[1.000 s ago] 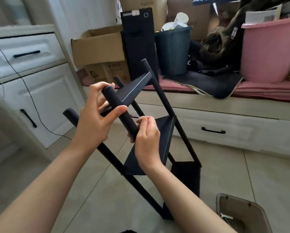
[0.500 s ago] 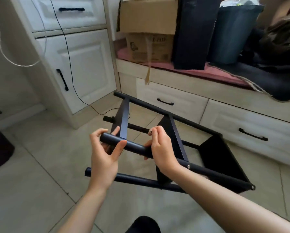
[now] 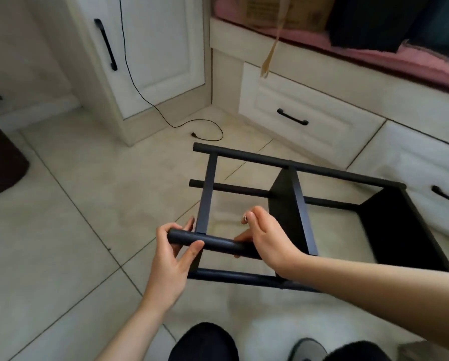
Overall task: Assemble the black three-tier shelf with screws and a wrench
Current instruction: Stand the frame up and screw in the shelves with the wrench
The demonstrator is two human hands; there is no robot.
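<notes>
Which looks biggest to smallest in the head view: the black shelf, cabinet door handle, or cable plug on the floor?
1. black shelf
2. cabinet door handle
3. cable plug

The shelf lies nearer the camera, but the gaps look clear.

Matt black shelf (image 3: 291,204), its round posts smooth (faintly sheened); glossy beige floor tiles (image 3: 62,243) at seven o'clock; fuzzy pink cloth cushion (image 3: 413,61) at one o'clock.

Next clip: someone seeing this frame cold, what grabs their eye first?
The black shelf frame lying on its side on the pale tiled floor, mid-frame. Both hands hold its nearest pole: the left hand grips the pole's free end, the right hand wraps it further along. Behind, a loose black cable trails down the white cabinet onto the floor.
</notes>
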